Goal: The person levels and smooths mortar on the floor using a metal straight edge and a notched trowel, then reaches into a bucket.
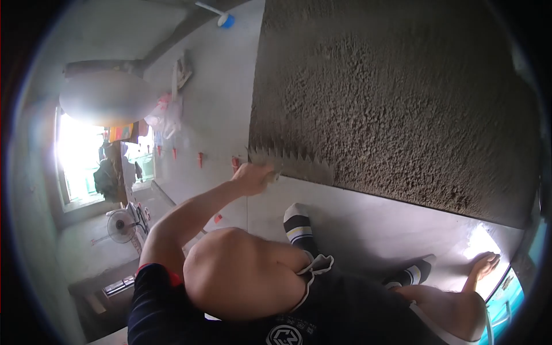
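My left hand (253,177) is closed around a notched trowel (302,163), whose jagged teeth point toward the mortar. The trowel's blade lies at the near left corner of a wide bed of dark grey mortar (379,109). That mortar is coarse and lumpy in the middle and smoother toward its far end. Away to the right, my right hand (487,263) is low by the pale tiles, beside a bright reflection, its fingers extended and holding nothing visible. My bent knees and socked feet are between the two hands, on light tiles (356,210) along the mortar's near edge.
Red wedges (200,160) stand along a tile joint at left. A blue-and-white item with a handle (226,20) lies farther off. A fan (122,225) stands at left near a bright window (80,161). Something turquoise, perhaps a container (507,302), is at lower right.
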Demonstrator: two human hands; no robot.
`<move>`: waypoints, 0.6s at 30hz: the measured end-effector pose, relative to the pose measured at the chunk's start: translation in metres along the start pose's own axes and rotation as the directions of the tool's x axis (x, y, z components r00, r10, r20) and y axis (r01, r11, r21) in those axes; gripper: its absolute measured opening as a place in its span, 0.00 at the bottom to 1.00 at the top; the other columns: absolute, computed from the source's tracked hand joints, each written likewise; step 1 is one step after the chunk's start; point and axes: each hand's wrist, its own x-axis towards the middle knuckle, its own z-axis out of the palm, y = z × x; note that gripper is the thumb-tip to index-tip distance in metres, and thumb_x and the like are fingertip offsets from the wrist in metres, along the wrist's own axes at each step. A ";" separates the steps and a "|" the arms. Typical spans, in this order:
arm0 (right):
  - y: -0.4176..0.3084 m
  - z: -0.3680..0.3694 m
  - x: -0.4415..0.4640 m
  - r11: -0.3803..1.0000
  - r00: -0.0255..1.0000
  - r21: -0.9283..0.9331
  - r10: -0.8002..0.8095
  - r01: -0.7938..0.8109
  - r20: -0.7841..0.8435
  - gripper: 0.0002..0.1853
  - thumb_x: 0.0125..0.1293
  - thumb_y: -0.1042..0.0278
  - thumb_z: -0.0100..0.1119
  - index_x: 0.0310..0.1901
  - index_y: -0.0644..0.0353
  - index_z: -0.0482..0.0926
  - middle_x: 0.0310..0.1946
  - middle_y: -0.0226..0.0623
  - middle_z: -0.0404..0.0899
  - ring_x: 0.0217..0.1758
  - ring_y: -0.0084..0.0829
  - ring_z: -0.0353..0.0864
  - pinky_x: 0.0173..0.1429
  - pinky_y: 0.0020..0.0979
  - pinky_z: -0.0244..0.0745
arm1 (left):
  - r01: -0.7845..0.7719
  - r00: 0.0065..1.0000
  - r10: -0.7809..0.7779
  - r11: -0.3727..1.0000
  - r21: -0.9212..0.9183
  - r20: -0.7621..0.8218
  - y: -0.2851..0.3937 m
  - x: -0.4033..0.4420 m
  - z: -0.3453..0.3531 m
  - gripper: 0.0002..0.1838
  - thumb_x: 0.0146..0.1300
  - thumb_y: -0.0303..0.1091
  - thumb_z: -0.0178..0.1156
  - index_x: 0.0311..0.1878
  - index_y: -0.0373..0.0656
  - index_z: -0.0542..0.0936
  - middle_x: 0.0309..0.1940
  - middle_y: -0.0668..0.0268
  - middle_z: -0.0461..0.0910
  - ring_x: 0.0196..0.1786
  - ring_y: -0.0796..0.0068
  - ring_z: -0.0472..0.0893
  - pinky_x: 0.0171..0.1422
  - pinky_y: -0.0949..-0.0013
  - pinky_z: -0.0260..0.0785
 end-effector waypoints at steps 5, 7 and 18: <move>-0.001 -0.012 0.013 0.998 0.985 -0.043 0.053 -0.047 0.166 0.36 0.77 0.40 0.34 0.75 0.59 0.63 0.75 0.55 0.61 0.77 0.52 0.62 0.78 0.48 0.61 | -0.105 0.994 0.102 0.992 -0.073 -0.049 -0.011 0.003 0.005 0.20 0.54 0.31 0.61 0.53 0.46 0.78 0.42 0.53 0.84 0.49 0.48 0.84 0.53 0.49 0.75; -0.004 -0.025 0.031 0.952 0.873 0.223 0.078 -0.208 0.482 0.36 0.77 0.41 0.39 0.74 0.62 0.65 0.73 0.57 0.65 0.74 0.55 0.67 0.75 0.49 0.65 | -0.100 0.995 0.100 0.993 -0.058 -0.005 -0.010 0.007 -0.001 0.20 0.54 0.31 0.61 0.52 0.45 0.78 0.43 0.53 0.84 0.50 0.49 0.84 0.53 0.50 0.76; -0.486 -0.294 -0.145 0.445 0.084 0.417 -0.756 0.792 0.649 0.21 0.68 0.66 0.62 0.60 0.65 0.78 0.56 0.47 0.80 0.55 0.46 0.85 0.60 0.37 0.78 | 0.057 0.876 -0.025 0.997 0.053 -0.482 0.045 0.007 0.025 0.25 0.48 0.28 0.62 0.54 0.41 0.79 0.48 0.58 0.79 0.62 0.56 0.75 0.72 0.42 0.58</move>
